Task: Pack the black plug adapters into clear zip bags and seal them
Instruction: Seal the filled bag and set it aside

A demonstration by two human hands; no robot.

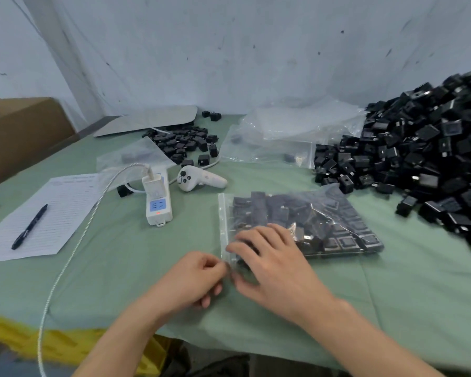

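1. We look down at a table covered in green cloth [125, 268].
2. A clear zip bag [324, 221] lies flat in the middle of it. It is packed full of black plug adapters [346, 238], and its zip strip runs along its left edge.
3. Our left hand [193, 278] has its fingers curled and pinches the near end of that zip strip.
4. Our right hand [269, 259] rests on the bag's near corner with its fingers spread and fairly straight, gripping nothing that we can make out.
5. A large loose pile of adapters [419, 153] fills the right side.
6. A smaller pile [185, 144] sits at the back.
7. A crumpled heap of clear bags [283, 131] lies between the two piles, with a few adapters inside.
8. One more clear bag [136, 156] lies at back left, with something dark in it.
9. A white power strip [158, 197] and a white controller [199, 179] sit behind the hands.
10. A lined sheet of paper [52, 213] with a pen [29, 227] on it lies at left.
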